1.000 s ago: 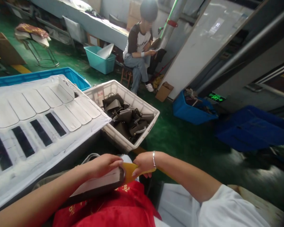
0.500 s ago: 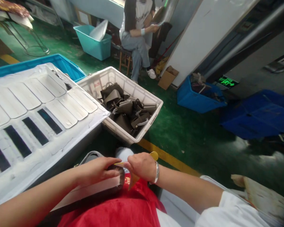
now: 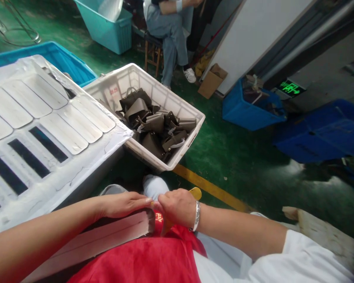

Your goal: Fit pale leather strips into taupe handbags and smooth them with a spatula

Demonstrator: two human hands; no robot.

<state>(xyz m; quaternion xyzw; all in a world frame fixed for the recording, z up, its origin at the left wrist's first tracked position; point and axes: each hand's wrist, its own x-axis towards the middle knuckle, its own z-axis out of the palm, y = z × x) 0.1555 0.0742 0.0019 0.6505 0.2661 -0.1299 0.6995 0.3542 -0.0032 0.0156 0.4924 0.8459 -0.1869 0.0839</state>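
Across my lap lies a dark bag piece with a pale, flat side (image 3: 106, 237) facing me. My left hand (image 3: 120, 203) holds it along its upper edge, fingers stretched close together toward its right end. Right at that end is my right hand (image 3: 178, 206), closed in a fist around a yellow tool (image 3: 196, 192). The tool's rounded end sticks out behind the fist; its working end is hidden between my hands. A brownish, pointed flap (image 3: 166, 225) hangs under the right hand, before my red apron (image 3: 141, 259).
At left, a white-covered table (image 3: 85, 169) carries rows of pale rounded panels (image 3: 73, 135) and dark strips (image 3: 29, 157). A white crate (image 3: 179, 157) of dark small bags (image 3: 153, 122) stands ahead. Blue bins (image 3: 247, 114) and a seated person (image 3: 171, 39) are beyond.
The view has tipped down slightly. My left fingers now lie closer together along the bag's edge, and more of its pale side shows. The right hand keeps its grip on the yellow tool.
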